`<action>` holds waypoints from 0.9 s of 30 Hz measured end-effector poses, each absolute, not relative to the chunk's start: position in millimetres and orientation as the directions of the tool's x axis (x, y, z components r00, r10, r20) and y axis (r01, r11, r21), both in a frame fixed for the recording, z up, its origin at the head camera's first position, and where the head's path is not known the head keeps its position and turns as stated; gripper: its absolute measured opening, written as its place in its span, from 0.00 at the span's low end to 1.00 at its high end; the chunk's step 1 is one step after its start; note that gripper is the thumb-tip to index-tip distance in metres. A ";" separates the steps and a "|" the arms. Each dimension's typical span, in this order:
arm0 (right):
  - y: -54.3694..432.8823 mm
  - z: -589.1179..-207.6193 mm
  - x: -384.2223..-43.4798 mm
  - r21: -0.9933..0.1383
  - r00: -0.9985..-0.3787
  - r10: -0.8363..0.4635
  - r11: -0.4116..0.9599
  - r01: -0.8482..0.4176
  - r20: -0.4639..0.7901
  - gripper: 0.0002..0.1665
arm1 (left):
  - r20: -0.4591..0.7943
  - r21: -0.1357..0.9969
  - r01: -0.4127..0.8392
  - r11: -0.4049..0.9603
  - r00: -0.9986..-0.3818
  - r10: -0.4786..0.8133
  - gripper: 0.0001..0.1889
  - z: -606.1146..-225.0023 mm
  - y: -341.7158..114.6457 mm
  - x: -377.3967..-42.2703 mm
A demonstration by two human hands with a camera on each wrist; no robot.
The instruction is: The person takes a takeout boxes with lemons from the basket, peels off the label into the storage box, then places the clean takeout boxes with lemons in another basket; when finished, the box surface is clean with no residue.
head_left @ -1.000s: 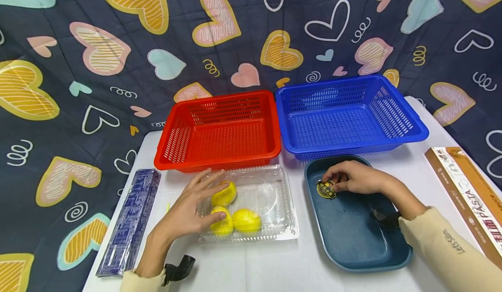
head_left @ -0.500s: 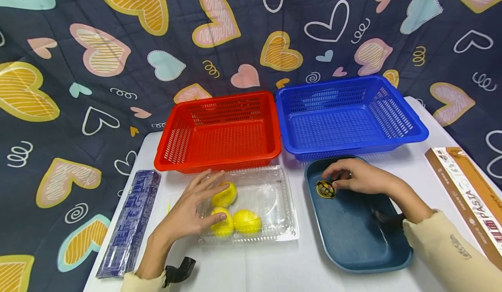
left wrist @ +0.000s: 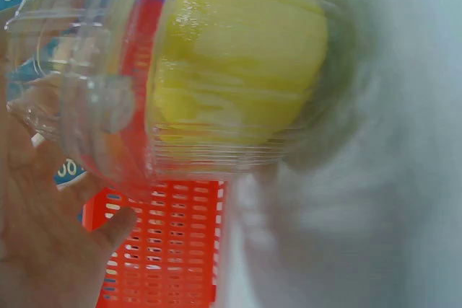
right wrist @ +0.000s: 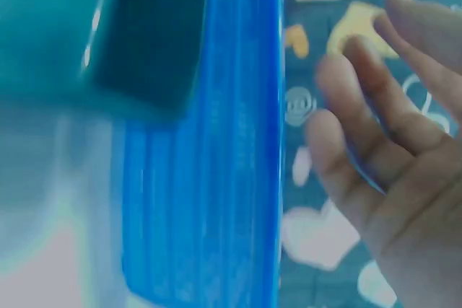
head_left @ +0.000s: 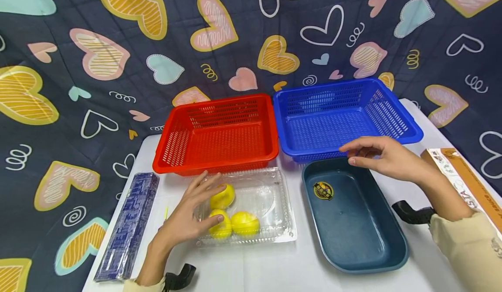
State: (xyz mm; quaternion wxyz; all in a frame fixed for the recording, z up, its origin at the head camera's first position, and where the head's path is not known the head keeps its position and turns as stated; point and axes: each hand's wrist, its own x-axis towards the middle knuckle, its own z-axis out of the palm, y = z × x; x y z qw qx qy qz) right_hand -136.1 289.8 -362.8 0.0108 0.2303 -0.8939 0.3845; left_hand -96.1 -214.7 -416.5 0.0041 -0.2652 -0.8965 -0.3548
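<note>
My left hand (head_left: 184,215) is over the left side of a clear plastic clamshell box (head_left: 270,205), fingers spread and nearly straight; whether it touches the lid I cannot tell. Inside the box are three yellow round fruits (head_left: 245,223), one seen close through the plastic wall in the left wrist view. A dark teal tray (head_left: 349,235) stands to the right, with a round black-and-gold badge (head_left: 323,190) lying in its far left part. Above the tray's far right corner is my right hand (head_left: 392,159), holding nothing, its fingers loosely bent and apart in the right wrist view.
At the back stand a red basket (head_left: 227,146) and a blue basket (head_left: 329,126), side by side. A dark blue wrapped pack (head_left: 127,226) lies along the left edge, a pasta box (head_left: 466,174) along the right. A heart-print cloth (head_left: 235,26) hangs behind.
My right hand let go of the badge, which now lies in the tray, and rose away toward the far right. The left hand stayed over the clear box. The head view shifted slightly.
</note>
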 end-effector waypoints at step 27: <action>386.0 -405.1 -182.4 -0.511 -0.989 0.100 0.859 0.030 0.110 0.53 | -0.016 0.862 0.110 0.494 -0.970 0.243 0.27 -431.7 -221.3 -79.7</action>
